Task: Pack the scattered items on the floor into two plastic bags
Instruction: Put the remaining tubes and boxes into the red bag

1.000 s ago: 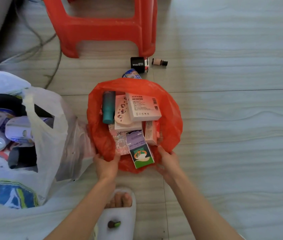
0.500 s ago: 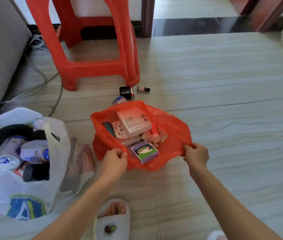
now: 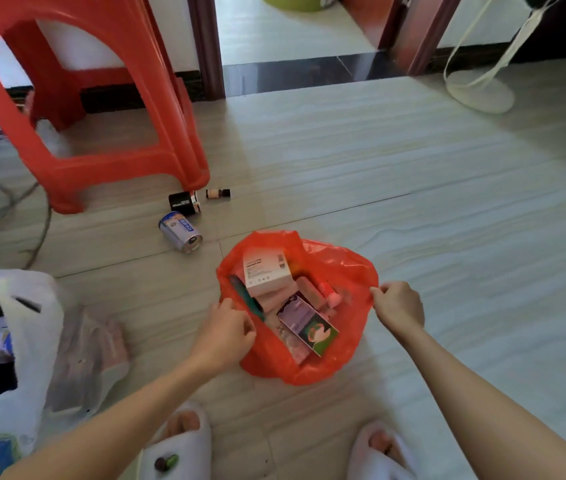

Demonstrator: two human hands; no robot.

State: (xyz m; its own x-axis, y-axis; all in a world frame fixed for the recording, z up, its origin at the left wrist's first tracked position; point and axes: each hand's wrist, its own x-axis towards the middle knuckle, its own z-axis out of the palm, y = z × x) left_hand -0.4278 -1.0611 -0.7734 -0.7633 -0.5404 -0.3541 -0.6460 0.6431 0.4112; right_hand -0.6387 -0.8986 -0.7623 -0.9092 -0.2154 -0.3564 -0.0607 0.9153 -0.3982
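Observation:
A red plastic bag [image 3: 347, 265] lies open on the floor with several boxes and tubes inside, among them a white box [image 3: 265, 271] and a purple-green box [image 3: 309, 325]. My left hand [image 3: 226, 330] pinches the bag's left rim. My right hand [image 3: 400, 304] pinches its right rim. A white plastic bag [image 3: 25, 341], full of items, stands at the left. Loose on the floor beyond the red bag lie a blue-white can [image 3: 180, 231], a black box [image 3: 184, 203] and a small brown bottle [image 3: 218, 193].
A red plastic stool [image 3: 101, 98] stands at the back left, cables [image 3: 15, 209] beside it. A white fan base [image 3: 479, 91] sits at the back right by a doorway. My feet in white slippers [image 3: 181, 445] are at the bottom.
My head has lifted, showing more of the room. Both hands moved from the bag's near edge out to its left and right rims and spread it open.

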